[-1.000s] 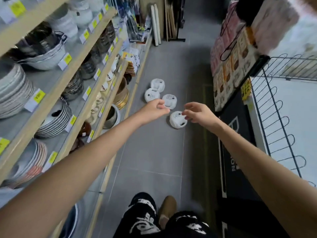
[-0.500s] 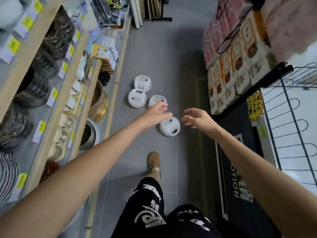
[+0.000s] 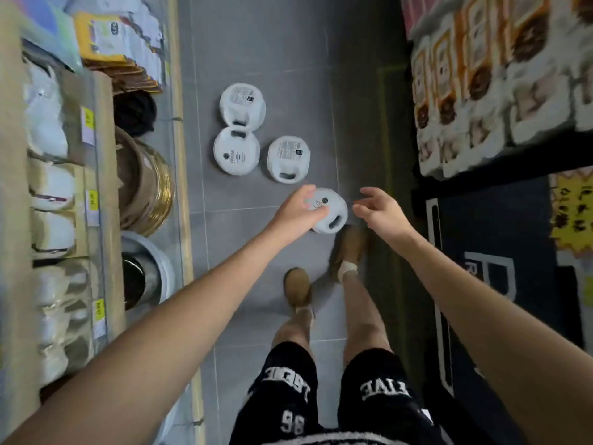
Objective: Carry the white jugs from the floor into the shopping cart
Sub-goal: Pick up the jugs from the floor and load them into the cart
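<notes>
While I am looking straight down at the grey tiled floor (image 3: pixel 256 43), four white jugs are lying flat on it in the aisle. The nearest jug (image 3: pixel 332 208) is sitting just ahead of the brown shoes (image 3: pixel 296 285). The left hand (image 3: pixel 296 210) is reaching across its left edge with fingers loosely curved, and I cannot tell whether it is touching the jug. The right hand (image 3: pixel 380 210) is hovering just to the right of it, fingers spread and relaxed, holding nothing. Beyond, the middle jug (image 3: pixel 288 159) is lying apart, while the left jug (image 3: pixel 236 152) and the far jug (image 3: pixel 243 106) are touching each other, nearer the crockery shelf (image 3: pixel 96 187).
</notes>
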The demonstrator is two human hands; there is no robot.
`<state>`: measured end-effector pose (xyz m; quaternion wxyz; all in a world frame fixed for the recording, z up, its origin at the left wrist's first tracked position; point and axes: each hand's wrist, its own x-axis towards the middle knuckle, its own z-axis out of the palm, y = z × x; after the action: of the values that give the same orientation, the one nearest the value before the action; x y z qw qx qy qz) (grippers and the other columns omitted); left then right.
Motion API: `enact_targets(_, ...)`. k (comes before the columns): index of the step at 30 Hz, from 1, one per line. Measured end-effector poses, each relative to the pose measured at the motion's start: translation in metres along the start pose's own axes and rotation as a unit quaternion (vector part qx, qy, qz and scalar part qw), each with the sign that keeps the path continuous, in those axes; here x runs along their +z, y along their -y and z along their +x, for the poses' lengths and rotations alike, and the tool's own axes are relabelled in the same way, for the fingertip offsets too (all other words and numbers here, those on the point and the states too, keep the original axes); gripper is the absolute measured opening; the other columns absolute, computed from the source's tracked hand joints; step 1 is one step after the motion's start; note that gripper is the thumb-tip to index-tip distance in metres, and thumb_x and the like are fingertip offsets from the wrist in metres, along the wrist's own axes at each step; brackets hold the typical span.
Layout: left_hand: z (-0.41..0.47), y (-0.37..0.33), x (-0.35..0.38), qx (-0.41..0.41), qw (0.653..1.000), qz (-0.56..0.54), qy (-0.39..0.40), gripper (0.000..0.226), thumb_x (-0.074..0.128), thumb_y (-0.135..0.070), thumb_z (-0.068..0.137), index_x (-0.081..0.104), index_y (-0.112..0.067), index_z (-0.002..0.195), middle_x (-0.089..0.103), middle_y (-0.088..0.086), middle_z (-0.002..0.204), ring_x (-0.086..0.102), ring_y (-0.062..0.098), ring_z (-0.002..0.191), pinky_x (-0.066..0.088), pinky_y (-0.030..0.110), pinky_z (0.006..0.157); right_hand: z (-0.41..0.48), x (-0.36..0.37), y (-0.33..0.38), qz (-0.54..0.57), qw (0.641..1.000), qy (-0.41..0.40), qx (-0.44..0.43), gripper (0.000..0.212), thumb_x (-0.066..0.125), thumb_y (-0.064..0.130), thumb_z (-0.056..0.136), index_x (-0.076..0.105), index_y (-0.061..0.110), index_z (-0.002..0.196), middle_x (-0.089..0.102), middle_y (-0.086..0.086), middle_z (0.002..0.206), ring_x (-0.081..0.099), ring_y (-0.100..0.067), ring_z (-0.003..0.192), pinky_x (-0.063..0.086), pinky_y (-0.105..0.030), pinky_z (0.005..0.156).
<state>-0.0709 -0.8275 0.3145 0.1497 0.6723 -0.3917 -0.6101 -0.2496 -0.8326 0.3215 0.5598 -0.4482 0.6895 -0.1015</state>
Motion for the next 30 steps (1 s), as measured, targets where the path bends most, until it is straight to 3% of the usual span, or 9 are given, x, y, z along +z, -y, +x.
enact_targets(2, 0.039, 0.015, 0.003, -0.018, 1.000, -0.003, -0.005, 0.056, 0.064, -0.015, 0.088, 0.041, -0.013, 0.138, 0.047, -0.002, 0.135, 0.049, 0.014, 0.119, 0.046, 0.016, 0.083, 0.040, 0.009, -0.018, 0.002, 1.000, 0.000, 0.021, 0.048, 0.056, 0.020, 0.094, 0.041, 0.013, 0.139, 0.058, -0.002, 0.121, 0.056, -0.016, 0.104, 0.048, -0.031, 0.093)
enact_targets(6, 0.124, 0.063, 0.020, -0.052, 0.998, -0.010, -0.026, 0.059, 0.065, -0.017, 0.087, 0.039, -0.010, 0.140, 0.044, 0.006, 0.142, 0.048, 0.019, 0.125, 0.038, 0.025, 0.100, 0.124, 0.033, -0.072, 0.016, 0.997, 0.011, 0.073, 0.046, 0.060, 0.020, 0.092, 0.045, 0.015, 0.135, 0.058, 0.000, 0.118, 0.056, -0.017, 0.108, 0.047, -0.029, 0.094)
enact_targets(11, 0.235, 0.137, 0.057, -0.090, 0.996, -0.017, -0.008, 0.071, 0.072, -0.036, 0.069, 0.046, -0.011, 0.131, 0.054, 0.001, 0.128, 0.054, 0.018, 0.117, 0.043, 0.034, 0.102, 0.229, 0.073, -0.161, 0.040, 0.990, 0.018, 0.135, 0.046, 0.061, 0.015, 0.091, 0.045, 0.012, 0.134, 0.054, -0.003, 0.119, 0.054, -0.015, 0.102, 0.045, -0.008, 0.070)
enact_targets(13, 0.279, 0.174, 0.077, -0.113, 0.994, 0.000, -0.002, 0.083, 0.072, -0.048, 0.061, 0.045, -0.012, 0.131, 0.054, 0.011, 0.133, 0.053, 0.025, 0.121, 0.043, 0.046, 0.104, 0.266, 0.092, -0.200, 0.055, 0.985, 0.021, 0.161, 0.051, 0.062, 0.015, 0.091, 0.042, 0.012, 0.137, 0.052, -0.007, 0.126, 0.054, -0.018, 0.106, 0.045, -0.015, 0.083)
enact_targets(16, 0.330, 0.207, 0.100, -0.100, 0.994, 0.045, 0.004, 0.080, 0.073, -0.032, 0.077, 0.032, -0.012, 0.143, 0.036, 0.007, 0.147, 0.038, 0.020, 0.134, 0.032, 0.035, 0.112, 0.311, 0.119, -0.253, 0.042, 0.984, 0.019, 0.172, 0.071, 0.067, 0.038, 0.083, 0.033, 0.021, 0.143, 0.041, -0.008, 0.141, 0.047, -0.028, 0.125, 0.042, -0.040, 0.106)
enact_targets(21, 0.410, 0.270, 0.111, -0.060, 0.994, 0.089, -0.027, 0.073, 0.074, -0.046, 0.062, 0.048, -0.017, 0.124, 0.053, 0.004, 0.123, 0.053, 0.019, 0.115, 0.046, 0.040, 0.100, 0.372, 0.145, -0.316, -0.004, 0.985, -0.005, 0.170, 0.105, 0.068, 0.066, 0.065, 0.017, 0.027, 0.147, 0.021, -0.003, 0.151, 0.031, -0.027, 0.137, 0.036, -0.052, 0.108)
enact_targets(24, 0.430, 0.292, 0.107, -0.054, 0.996, 0.067, -0.005, 0.058, 0.078, -0.027, 0.072, 0.049, -0.013, 0.121, 0.056, -0.012, 0.107, 0.058, -0.002, 0.096, 0.050, 0.018, 0.083, 0.395, 0.153, -0.338, 0.020, 0.986, -0.011, 0.164, 0.118, 0.067, 0.075, 0.048, 0.014, 0.035, 0.145, 0.025, 0.002, 0.148, 0.035, -0.021, 0.133, 0.041, -0.052, 0.105)
enact_targets(27, 0.439, 0.311, 0.107, -0.029, 0.999, 0.035, 0.020, 0.060, 0.078, -0.013, 0.076, 0.042, -0.019, 0.125, 0.055, -0.019, 0.108, 0.058, -0.015, 0.091, 0.046, 0.007, 0.075, 0.402, 0.154, -0.351, 0.067, 0.988, -0.008, 0.140, 0.113, 0.079, 0.059, 0.055, 0.015, 0.039, 0.145, 0.030, 0.007, 0.145, 0.042, -0.012, 0.123, 0.047, -0.046, 0.101)
enact_targets(30, 0.445, 0.319, 0.106, -0.020, 0.999, 0.022, 0.024, 0.078, 0.080, -0.027, 0.068, 0.037, -0.026, 0.132, 0.054, -0.020, 0.114, 0.056, -0.013, 0.099, 0.047, 0.011, 0.084, 0.407, 0.153, -0.363, 0.133, 0.985, -0.009, 0.110, 0.107, 0.086, 0.030, 0.064, 0.019, 0.030, 0.148, 0.040, 0.006, 0.138, 0.047, -0.009, 0.119, 0.051, -0.023, 0.093)
